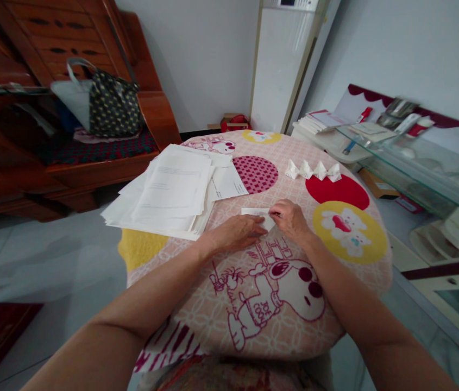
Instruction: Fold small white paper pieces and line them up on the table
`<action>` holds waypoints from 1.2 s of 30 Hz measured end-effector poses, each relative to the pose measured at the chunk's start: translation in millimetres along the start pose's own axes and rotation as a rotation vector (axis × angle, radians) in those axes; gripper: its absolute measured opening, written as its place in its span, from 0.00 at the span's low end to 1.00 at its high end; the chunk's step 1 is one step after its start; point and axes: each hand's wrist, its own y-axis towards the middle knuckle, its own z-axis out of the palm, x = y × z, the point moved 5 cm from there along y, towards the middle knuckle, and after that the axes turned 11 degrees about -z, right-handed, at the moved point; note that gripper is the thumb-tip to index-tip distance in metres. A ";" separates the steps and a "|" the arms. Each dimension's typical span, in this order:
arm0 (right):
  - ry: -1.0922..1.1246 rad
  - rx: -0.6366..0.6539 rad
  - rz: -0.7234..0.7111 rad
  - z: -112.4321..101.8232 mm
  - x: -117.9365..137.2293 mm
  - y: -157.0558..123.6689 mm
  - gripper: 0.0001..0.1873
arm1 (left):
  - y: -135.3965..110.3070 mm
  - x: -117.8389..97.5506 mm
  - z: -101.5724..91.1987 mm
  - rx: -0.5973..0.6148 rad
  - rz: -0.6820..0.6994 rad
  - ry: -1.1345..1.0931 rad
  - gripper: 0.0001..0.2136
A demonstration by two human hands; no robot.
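Pressing a folded white paper (255, 212) on the tablecloth (253, 309), left hand (239, 232) fingers flat, right hand (293, 220) fingers pinching its edge

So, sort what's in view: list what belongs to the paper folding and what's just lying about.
In use: small white paper, pressed by the left hand and right hand; four folded paper pieces; probably the stack of white sheets.
Lying about: handbag on the wooden bench; books by the glass shelf.
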 end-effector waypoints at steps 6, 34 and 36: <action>-0.093 0.122 -0.034 5.0 6.3 -4.4 0.12 | -2.7 -10.8 -5.8 0.026 -0.009 0.035 0.13; -0.180 0.308 -0.071 6.6 13.7 -4.5 0.15 | 15.2 3.4 3.3 -0.113 -0.162 0.128 0.10; -0.106 0.270 -0.058 5.0 11.8 -4.9 0.15 | 13.7 2.1 2.4 -0.089 -0.187 0.152 0.10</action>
